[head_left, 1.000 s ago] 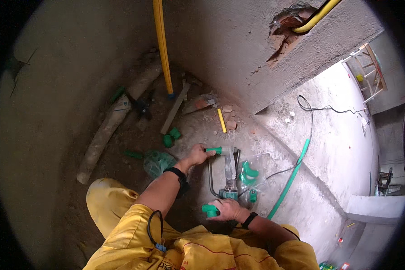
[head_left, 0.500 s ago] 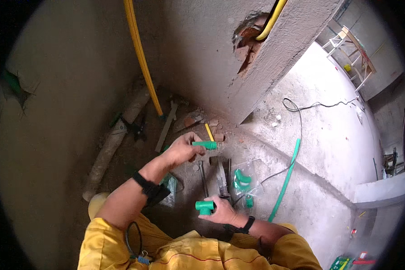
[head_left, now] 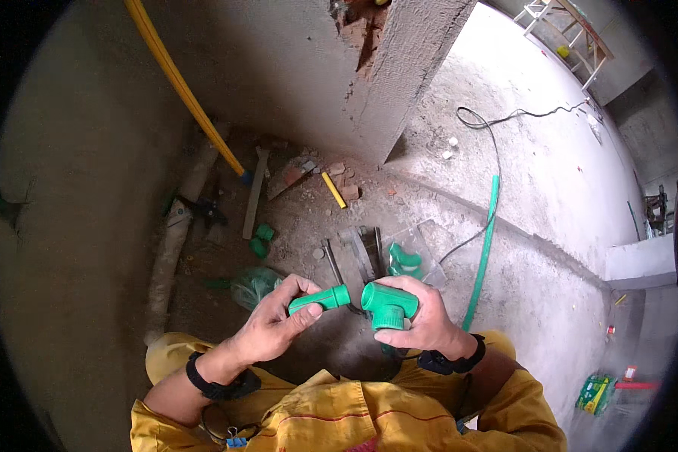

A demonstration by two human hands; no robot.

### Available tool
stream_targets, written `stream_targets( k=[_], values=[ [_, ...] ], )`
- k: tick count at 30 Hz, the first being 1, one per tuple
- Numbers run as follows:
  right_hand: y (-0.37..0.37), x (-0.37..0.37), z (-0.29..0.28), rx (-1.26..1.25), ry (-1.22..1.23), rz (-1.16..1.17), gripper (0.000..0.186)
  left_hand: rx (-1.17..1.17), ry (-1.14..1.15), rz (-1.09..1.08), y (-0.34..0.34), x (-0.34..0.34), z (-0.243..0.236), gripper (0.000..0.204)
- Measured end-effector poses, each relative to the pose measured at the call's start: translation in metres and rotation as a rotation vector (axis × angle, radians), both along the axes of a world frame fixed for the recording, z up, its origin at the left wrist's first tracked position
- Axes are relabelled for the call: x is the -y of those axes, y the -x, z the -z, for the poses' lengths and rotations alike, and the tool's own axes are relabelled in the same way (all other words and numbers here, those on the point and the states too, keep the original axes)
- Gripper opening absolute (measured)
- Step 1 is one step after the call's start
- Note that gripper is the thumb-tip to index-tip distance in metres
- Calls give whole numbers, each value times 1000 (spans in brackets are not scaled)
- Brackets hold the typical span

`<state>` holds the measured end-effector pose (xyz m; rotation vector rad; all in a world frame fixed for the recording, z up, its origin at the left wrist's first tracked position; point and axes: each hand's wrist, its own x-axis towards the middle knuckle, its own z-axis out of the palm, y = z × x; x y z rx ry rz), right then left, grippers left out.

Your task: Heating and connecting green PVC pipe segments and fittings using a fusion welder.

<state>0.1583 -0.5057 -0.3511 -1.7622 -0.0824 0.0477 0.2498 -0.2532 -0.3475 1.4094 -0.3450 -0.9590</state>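
Between thumb and fingers my left hand [head_left: 273, 324] grips a short green pipe piece [head_left: 320, 300], its free end pointing right. My right hand [head_left: 431, 318] is closed around a green tee fitting [head_left: 389, 302], with one opening facing the pipe piece and the branch turned down toward me. A small gap separates the two green parts. Just beyond them on the floor lie a metal tool with dark handles [head_left: 358, 252] and a clear bag of green fittings [head_left: 405, 258]. Another bag [head_left: 255, 287] sits beyond my left hand, with loose green fittings [head_left: 261, 241] behind it.
A long green pipe [head_left: 484, 252] and a black cable [head_left: 496, 173] lie on the right. A yellow conduit [head_left: 184, 90] hangs along the wall at left. Brick rubble [head_left: 349, 191] and a yellow pipe offcut [head_left: 334, 190] lie by the wall corner. A grey pipe [head_left: 175, 245] runs at left.
My left hand has come down toward me with the pipe piece, and my right hand has risen with the tee. The two parts are now almost end to end. The view has shifted.
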Motion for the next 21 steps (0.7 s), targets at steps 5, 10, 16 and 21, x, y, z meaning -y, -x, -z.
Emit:
stream_targets(
  k=[5, 10, 16, 21],
  values=[
    [-1, -2, -3, 45, 79, -14, 64, 23, 25, -3, 5, 4, -1, 30],
    [-3, -1, -3, 20, 62, -31, 64, 57, 22, 15, 6, 6, -5, 30],
    [-5, 0, -3, 5, 53, -50, 63, 197, 12, 9, 4, 11, -3, 30],
    [-4, -1, -7, 59, 121, -116, 61, 435, -39, 151, -6, 7, -9, 24]
  ],
)
